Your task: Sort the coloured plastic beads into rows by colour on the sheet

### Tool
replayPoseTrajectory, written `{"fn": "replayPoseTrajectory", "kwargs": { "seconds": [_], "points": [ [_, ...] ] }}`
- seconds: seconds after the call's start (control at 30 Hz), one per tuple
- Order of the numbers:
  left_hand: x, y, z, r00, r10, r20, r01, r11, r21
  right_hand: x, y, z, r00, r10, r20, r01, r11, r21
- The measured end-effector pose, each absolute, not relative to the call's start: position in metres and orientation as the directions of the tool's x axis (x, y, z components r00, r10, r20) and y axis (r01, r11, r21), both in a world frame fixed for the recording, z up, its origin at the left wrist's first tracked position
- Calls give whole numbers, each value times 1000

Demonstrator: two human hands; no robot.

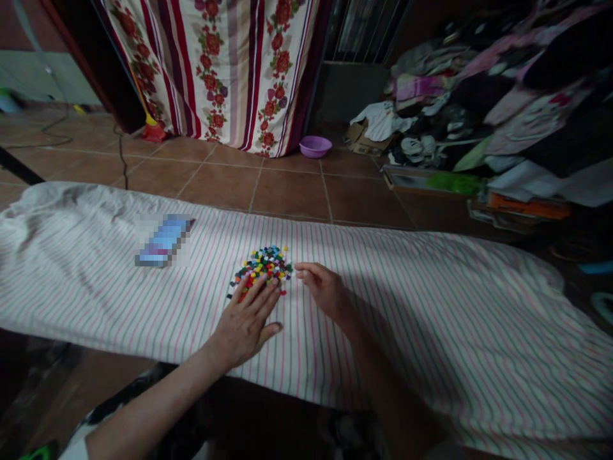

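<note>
A heap of small multicoloured pieces [268,255], too small to tell their kind, lies on a striped cloth [191,300]. My left hand [246,322] rests palm down at the heap's near side, fingers stretched and spread over some pieces, thumb out to the right. Just right of the heap is my right hand [325,291], its index finger and thumb close together in a pinch and the other fingers curled. Whatever may be between those fingertips is too small to make out. A few pieces lie loose around the heap's edge.
A phone-like, pixelated object [163,241] lies on the cloth to the left. Beyond, on the tiled floor [282,188], are a purple basin [315,147], a floral curtain [211,70], a red broom head [154,131] and piled clothes [460,96] at right.
</note>
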State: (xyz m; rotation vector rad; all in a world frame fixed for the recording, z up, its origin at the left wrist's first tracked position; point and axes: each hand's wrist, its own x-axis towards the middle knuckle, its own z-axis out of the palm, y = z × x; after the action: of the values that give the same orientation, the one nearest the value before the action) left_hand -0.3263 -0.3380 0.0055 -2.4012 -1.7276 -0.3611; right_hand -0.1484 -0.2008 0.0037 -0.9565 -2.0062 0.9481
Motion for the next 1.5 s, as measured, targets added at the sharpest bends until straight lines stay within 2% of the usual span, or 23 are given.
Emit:
{"fn": "replayPoseTrajectory", "kwargs": {
  "seconds": [0.17, 0.27, 0.4, 0.53, 0.77, 0.9, 1.03, 1.13, 1.3, 1.5],
  "points": [
    [-342, -333, 3, 227, 925, 306, 969, -244, 19, -157, -201, 3, -490, 830, 266, 344, 465, -816],
    [-350, -332, 3, 155, 930, 332, 980, -188, 70, -164, -202, 4, -490, 832, 259, 354, 462, -813],
    [-354, -337, 1, 63, 931, 358, 981, -124, 149, -171, -204, 3, -478, 823, 306, 370, 505, -780],
    [-356, -344, -6, 18, 935, 353, 987, -72, 142, -178, -203, 1, -484, 807, 338, 383, 542, -748],
    [-358, -337, -12, 64, 940, 336, 996, -83, 44, -182, -203, -1, -461, 816, 350, 376, 536, -756],
    [-360, -328, -12, 99, 931, 350, 993, -113, 22, -177, -205, 4, -515, 795, 320, 378, 546, -747],
    [-363, -318, -14, 88, 930, 356, 992, -114, 53, -168, -208, 8, -637, 737, 228, 365, 549, -752],
    [-364, -308, -15, 61, 936, 346, 991, -98, 92, -165, -211, 5, -706, 681, 196, 377, 595, -709],
    [-362, -292, -12, 18, 945, 326, 990, -61, 123, -167, -213, -4, -723, 655, 220, 409, 662, -627],
    [-351, -278, -3, -23, 960, 277, 993, -10, 116, -166, -213, 2, -711, 651, 267, 355, 659, -663]
  ]
}}
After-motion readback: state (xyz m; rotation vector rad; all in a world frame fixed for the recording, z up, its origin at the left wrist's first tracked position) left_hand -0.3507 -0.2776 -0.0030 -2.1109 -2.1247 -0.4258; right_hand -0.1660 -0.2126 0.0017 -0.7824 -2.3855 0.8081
